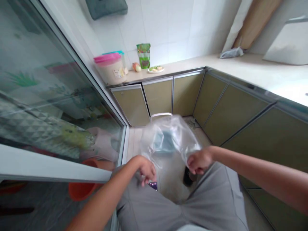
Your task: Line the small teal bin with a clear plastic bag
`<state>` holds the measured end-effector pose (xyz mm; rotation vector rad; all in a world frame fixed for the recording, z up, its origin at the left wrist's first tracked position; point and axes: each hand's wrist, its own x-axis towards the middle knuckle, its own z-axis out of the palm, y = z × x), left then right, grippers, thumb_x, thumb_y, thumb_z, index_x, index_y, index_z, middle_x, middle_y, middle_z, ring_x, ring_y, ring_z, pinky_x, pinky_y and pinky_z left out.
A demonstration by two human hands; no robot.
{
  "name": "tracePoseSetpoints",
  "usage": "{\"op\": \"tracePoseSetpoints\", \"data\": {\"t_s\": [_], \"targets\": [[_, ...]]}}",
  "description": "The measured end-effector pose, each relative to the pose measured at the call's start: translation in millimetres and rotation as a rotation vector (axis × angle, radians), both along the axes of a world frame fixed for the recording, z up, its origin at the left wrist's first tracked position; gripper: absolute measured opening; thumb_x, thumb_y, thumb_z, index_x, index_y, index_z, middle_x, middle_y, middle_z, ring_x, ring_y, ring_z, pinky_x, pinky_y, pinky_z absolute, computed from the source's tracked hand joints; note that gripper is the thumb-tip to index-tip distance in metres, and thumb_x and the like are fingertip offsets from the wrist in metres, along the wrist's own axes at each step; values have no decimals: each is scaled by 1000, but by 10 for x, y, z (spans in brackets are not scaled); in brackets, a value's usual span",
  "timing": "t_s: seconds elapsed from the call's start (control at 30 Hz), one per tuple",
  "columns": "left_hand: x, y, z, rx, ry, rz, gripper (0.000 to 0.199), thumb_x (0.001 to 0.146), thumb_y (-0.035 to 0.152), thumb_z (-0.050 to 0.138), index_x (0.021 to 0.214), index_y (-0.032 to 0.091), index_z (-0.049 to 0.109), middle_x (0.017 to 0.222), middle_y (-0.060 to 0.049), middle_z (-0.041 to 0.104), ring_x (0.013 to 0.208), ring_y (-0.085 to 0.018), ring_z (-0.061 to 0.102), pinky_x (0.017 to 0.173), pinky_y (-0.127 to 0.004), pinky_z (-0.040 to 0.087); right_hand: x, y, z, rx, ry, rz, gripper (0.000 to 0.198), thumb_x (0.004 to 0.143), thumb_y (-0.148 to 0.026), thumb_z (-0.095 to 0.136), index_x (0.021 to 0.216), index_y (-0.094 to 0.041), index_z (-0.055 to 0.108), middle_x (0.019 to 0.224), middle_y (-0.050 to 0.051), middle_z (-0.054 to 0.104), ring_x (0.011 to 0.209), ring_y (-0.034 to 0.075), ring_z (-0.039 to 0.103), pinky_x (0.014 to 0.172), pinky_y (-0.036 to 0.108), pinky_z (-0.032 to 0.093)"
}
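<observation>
A clear plastic bag billows out in front of my knees, blurred by motion. At its right edge, my right hand is closed on the plastic. My left hand is at the left edge of the bag with fingers curled and pointing down; its grip on the film is partly smeared. Through the bag a blue-green flat shape shows, possibly the seat of a small stool with a pale curved rail. Below my left hand is a small purple-lit object, perhaps a phone.
Low cabinets line the back and right under a pale counter. On it stand a pink-lidded tub, onions, a green pouch and a plate of food. A glass door is at left. A dark shoe shows below.
</observation>
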<state>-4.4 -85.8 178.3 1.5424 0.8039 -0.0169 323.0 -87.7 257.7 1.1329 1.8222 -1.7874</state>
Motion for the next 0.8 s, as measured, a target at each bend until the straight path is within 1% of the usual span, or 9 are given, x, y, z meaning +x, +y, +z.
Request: {"op": "tracePoseSetpoints", "data": {"t_s": [0.07, 0.13, 0.2, 0.27, 0.37, 0.47, 0.6, 0.7, 0.8], "targets": [[-108, 190, 181, -72, 14, 2, 22, 85, 38, 80, 102, 24, 78, 79, -3, 65, 63, -19, 62, 57, -32, 50, 86, 13, -121, -145, 74, -62, 36, 90, -52, 72, 76, -19, 64, 61, -1, 53, 50, 9, 42, 45, 20, 32], [-238, 418, 369, -92, -49, 175, 20, 82, 38, 80, 95, 23, 79, 69, -1, 59, 56, -14, 53, 54, -28, 44, 218, 110, -101, -219, 212, -228, 39, 86, -58, 72, 79, -21, 62, 59, -3, 46, 47, 8, 31, 43, 20, 20], [-339, 648, 519, -51, -144, 452, 24, 77, 36, 83, 95, 21, 76, 67, 2, 57, 53, -9, 46, 56, -25, 45, 332, 279, 14, -172, 306, -409, 40, 84, -59, 74, 87, -21, 60, 61, -4, 44, 48, 7, 26, 42, 19, 15], [-377, 869, 626, 2, -219, 697, 30, 72, 31, 84, 96, 21, 70, 66, 6, 55, 46, -4, 36, 58, -24, 48, 397, 481, 164, -63, 364, -574, 38, 84, -55, 74, 95, -21, 60, 60, -6, 39, 48, 7, 24, 42, 19, 12], [-334, 1156, 740, 111, -296, 898, 34, 71, 27, 81, 101, 21, 65, 75, 6, 61, 42, 0, 28, 57, -23, 49, 429, 758, 359, 57, 424, -743, 35, 88, -44, 71, 114, -23, 61, 60, -8, 35, 47, 8, 24, 42, 19, 11], [-258, 1362, 839, 232, -309, 938, 36, 72, 24, 78, 105, 20, 65, 92, -1, 71, 45, -1, 34, 53, -20, 46, 435, 948, 484, 113, 453, -803, 41, 91, -36, 67, 129, -26, 56, 61, -8, 34, 45, 8, 23, 42, 19, 11], [-209, 1531, 946, 361, -280, 939, 35, 70, 19, 74, 104, 19, 67, 107, -6, 74, 57, -6, 49, 52, -18, 44, 423, 1107, 579, 176, 468, -824, 45, 92, -31, 65, 136, -28, 53, 61, -8, 34, 44, 7, 25, 42, 17, 14], [-206, 1621, 962, 428, -269, 947, 32, 67, 17, 72, 99, 18, 69, 112, -9, 75, 70, -11, 57, 53, -17, 44, 405, 1178, 586, 201, 480, -845, 45, 92, -31, 65, 135, -28, 53, 61, -8, 34, 44, 6, 25, 41, 16, 15], [-210, 1685, 897, 470, -257, 970, 30, 66, 16, 69, 96, 19, 71, 115, -9, 76, 86, -17, 64, 55, -18, 44, 394, 1198, 505, 196, 471, -873, 50, 92, -32, 67, 138, -30, 50, 62, -9, 36, 43, 6, 25, 40, 15, 15]]}}
